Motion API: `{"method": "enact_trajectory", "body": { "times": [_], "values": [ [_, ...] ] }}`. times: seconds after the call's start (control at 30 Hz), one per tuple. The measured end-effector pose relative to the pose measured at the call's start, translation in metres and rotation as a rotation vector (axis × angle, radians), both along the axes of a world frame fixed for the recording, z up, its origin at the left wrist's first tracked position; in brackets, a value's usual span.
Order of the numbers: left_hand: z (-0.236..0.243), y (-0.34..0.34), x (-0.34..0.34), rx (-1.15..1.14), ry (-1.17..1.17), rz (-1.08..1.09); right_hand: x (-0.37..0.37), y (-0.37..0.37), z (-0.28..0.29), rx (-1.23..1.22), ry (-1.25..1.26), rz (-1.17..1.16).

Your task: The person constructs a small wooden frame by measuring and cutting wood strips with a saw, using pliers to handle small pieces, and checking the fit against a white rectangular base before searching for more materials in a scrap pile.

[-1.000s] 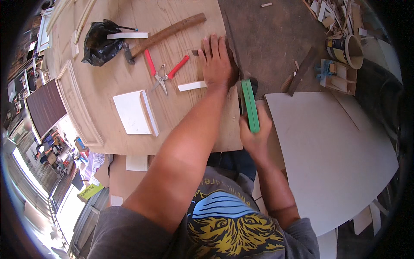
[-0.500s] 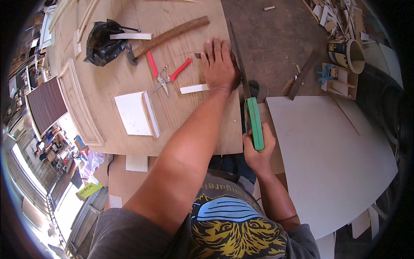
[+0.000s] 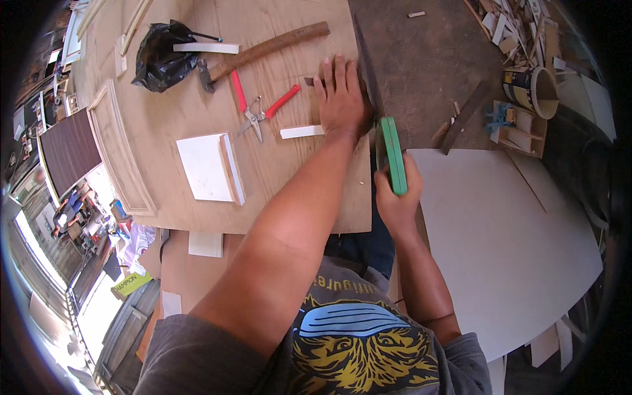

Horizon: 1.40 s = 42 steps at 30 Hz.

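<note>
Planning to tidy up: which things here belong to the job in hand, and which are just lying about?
Apparently in use:
green-handled saw, in the right hand
dark piece, partly under the left hand
wooden tabletop

Apparently lying about:
hammer
red-handled snips
black plastic bag

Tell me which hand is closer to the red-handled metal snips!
Left. The left hand is right of the snips, over the pale wooden tabletop. The right hand, holding the green saw handle, is farther right, past the tabletop's edge.
</note>
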<state>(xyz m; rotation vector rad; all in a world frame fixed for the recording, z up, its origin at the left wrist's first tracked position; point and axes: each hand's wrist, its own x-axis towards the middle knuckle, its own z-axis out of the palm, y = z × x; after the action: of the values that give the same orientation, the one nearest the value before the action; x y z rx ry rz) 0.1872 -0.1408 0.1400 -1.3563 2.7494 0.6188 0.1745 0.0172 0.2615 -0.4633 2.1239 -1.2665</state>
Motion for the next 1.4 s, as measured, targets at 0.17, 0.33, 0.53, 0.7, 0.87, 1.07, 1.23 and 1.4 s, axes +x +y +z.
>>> {"method": "enact_trajectory", "body": {
  "times": [0.17,0.33,0.53,0.7,0.87,1.07,1.23,1.4],
  "values": [
    [-0.015,0.0,0.004,-0.087,-0.011,-0.021,0.013,0.022,0.021,0.004,-0.057,-0.004],
    [-0.006,-0.001,0.001,-0.01,-0.035,0.01,0.004,0.005,0.023,0.021,-0.072,0.003],
    [-0.005,-0.002,-0.002,-0.042,0.003,-0.007,-0.011,-0.01,0.008,-0.007,-0.114,-0.031],
    [-0.013,-0.001,0.005,-0.03,-0.022,0.005,0.009,0.012,0.015,0.008,0.007,0.033],
    [-0.02,-0.003,0.004,-0.105,-0.009,-0.046,-0.001,-0.004,0.007,-0.011,0.024,0.018],
    [-0.021,0.002,0.007,-0.064,0.008,-0.033,0.012,0.012,0.027,0.036,-0.076,0.019],
    [-0.013,0.0,0.008,0.001,-0.034,-0.015,0.01,0.013,0.032,0.053,-0.078,0.058],
    [-0.012,0.003,0.005,-0.043,0.003,-0.03,-0.006,0.0,0.005,-0.013,-0.11,-0.021]
  ]
}}
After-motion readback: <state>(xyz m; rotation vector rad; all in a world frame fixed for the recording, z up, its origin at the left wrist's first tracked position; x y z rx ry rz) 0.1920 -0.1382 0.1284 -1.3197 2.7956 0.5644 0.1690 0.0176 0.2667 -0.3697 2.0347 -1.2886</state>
